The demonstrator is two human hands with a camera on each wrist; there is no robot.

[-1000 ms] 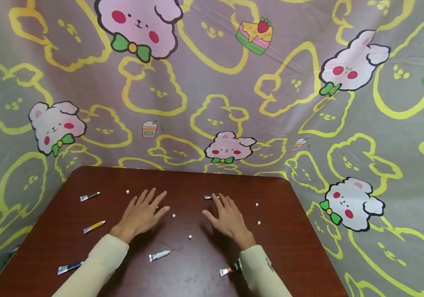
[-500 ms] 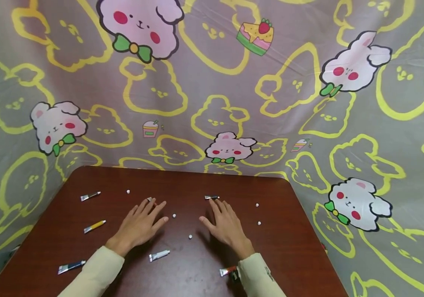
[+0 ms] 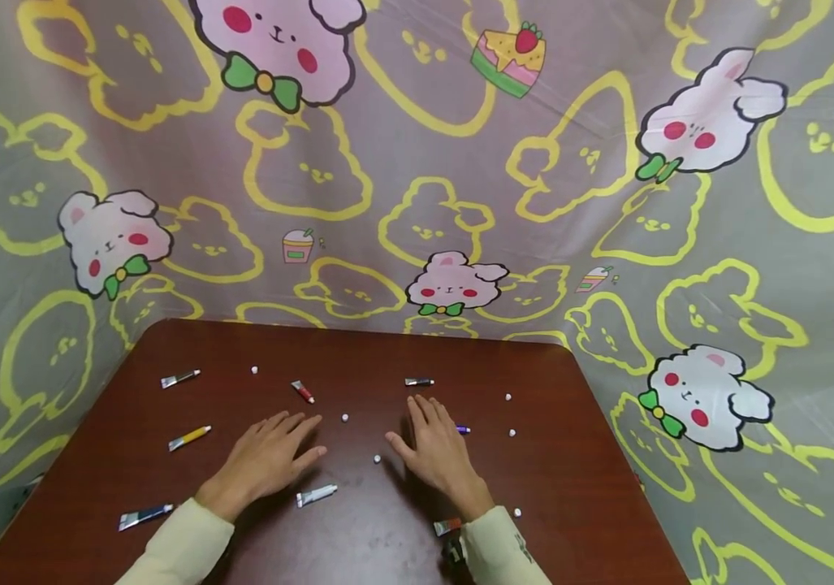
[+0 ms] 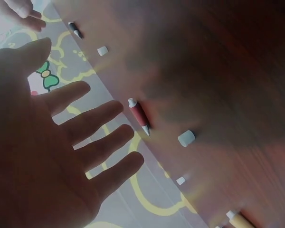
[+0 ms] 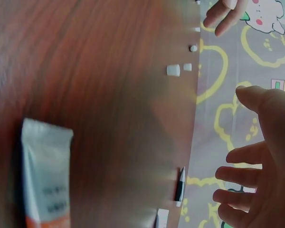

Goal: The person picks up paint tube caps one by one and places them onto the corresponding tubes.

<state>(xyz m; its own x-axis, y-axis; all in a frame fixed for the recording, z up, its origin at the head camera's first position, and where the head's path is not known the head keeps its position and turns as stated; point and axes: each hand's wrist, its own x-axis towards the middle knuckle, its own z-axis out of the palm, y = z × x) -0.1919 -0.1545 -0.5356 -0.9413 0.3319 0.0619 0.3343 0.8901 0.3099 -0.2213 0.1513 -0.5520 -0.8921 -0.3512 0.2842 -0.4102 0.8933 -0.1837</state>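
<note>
Now here are both hands, well apart above the table (image 3: 585, 487), fingers loosely extended. The left hand (image 3: 263, 457) hangs between the red tube (image 3: 303, 392) ahead and the white tube (image 3: 317, 495) nearer the body, while the right hand (image 3: 440, 448) partly hides the purple tube (image 3: 464, 430), the black tube (image 3: 419, 382) lying just past its fingertips.

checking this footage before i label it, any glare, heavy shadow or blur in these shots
Head view: soft glare on the table toward the bottom edge; left wrist view: the left hand looks dark, broad shadow across the tabletop, upper left corner washed out; right wrist view: the nearest tube is blurred, its lettering unreadable.
</note>
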